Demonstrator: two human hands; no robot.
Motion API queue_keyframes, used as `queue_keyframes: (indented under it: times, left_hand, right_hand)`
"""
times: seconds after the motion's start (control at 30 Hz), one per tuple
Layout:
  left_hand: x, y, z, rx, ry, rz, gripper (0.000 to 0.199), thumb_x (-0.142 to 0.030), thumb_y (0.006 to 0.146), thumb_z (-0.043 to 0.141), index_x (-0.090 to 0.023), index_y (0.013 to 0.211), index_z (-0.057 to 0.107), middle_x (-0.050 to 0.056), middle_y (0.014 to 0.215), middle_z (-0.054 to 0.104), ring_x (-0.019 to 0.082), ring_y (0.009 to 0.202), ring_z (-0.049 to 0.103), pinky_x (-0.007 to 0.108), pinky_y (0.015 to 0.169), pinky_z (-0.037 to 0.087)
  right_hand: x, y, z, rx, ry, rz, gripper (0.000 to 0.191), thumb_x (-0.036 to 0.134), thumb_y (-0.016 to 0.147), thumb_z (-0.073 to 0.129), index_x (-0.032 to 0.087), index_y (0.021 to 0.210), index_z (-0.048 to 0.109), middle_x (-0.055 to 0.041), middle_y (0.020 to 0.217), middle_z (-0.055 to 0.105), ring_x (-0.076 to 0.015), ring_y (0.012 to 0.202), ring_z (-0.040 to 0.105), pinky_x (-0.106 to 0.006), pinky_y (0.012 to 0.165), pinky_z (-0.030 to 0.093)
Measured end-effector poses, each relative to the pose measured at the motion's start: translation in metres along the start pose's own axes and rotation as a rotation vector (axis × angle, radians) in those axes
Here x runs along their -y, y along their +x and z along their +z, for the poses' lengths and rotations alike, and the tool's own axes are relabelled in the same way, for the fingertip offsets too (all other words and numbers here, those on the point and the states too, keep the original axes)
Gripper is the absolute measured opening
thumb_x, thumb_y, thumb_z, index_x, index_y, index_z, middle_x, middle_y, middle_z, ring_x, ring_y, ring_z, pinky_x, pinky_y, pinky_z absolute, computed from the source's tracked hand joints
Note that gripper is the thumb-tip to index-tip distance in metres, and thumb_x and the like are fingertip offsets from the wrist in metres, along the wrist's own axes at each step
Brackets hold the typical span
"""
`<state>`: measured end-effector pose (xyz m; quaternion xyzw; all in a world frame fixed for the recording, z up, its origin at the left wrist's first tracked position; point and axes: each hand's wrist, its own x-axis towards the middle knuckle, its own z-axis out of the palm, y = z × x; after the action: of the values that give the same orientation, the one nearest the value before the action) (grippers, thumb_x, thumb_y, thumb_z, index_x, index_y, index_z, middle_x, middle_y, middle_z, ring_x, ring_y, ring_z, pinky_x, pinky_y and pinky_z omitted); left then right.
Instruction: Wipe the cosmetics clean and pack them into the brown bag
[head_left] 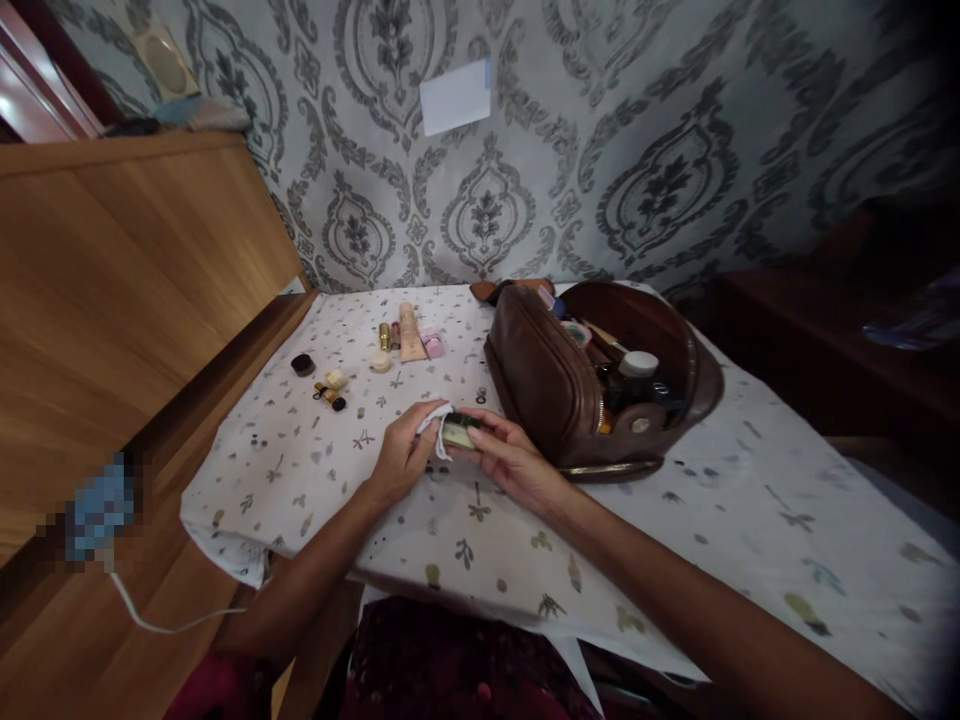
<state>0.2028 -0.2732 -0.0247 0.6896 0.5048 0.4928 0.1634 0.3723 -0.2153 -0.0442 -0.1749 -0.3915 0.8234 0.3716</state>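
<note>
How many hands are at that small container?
2: the left hand, holding a white cloth, at the container's left side; the right hand at its right.

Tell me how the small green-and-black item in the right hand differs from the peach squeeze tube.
The small green-and-black item is in the right hand; the peach squeeze tube lies on the white patterned tablecloth. The hand partly covers the item; the tube is untouched. The item is two-toned; the tube is mostly peach. Both are outside the brown leather bag.

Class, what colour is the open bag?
The bag is brown, clearest in the head view.
</note>
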Motion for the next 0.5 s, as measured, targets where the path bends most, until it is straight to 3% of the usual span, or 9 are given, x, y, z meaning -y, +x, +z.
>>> queue_keyframes:
  times: [0.17, 0.37, 0.5]
  left_hand:
    - [0.0007, -0.0006, 0.0018, 0.012, 0.02, -0.029, 0.037, -0.033, 0.101, 0.039, -0.015, 0.125, 0.06, 0.011, 0.121, 0.068, 0.02, 0.113, 0.062, 0.031, 0.099, 0.046]
    - [0.0, 0.0008, 0.0013, -0.038, 0.076, -0.111, 0.033, -0.033, 0.1, 0.041, -0.016, 0.122, 0.059, 0.009, 0.114, 0.07, 0.019, 0.1, 0.066, 0.028, 0.089, 0.05]
    - [-0.0016, -0.0015, 0.0021, 0.006, 0.092, -0.01, 0.033, -0.032, 0.101, 0.04, -0.017, 0.125, 0.058, 0.01, 0.115, 0.068, 0.019, 0.105, 0.064, 0.032, 0.095, 0.049]
  right_hand:
    - [0.0047, -0.0039, 0.0013, -0.001, 0.016, 0.051, 0.045, 0.029, 0.065, 0.087, 0.024, 0.106, 0.07, -0.0029, 0.113, 0.07, -0.021, 0.102, 0.068, -0.043, 0.095, 0.055]
    - [0.0034, -0.0041, 0.0025, 0.044, 0.036, 0.073, 0.05, 0.032, 0.071, 0.084, 0.027, 0.117, 0.067, -0.0037, 0.114, 0.07, -0.0205, 0.102, 0.068, -0.045, 0.096, 0.054]
    - [-0.0012, 0.0, 0.0025, 0.015, 0.012, 0.027, 0.039, 0.037, 0.073, 0.082, 0.023, 0.109, 0.072, -0.0046, 0.11, 0.072, -0.0199, 0.103, 0.066, -0.04, 0.096, 0.052]
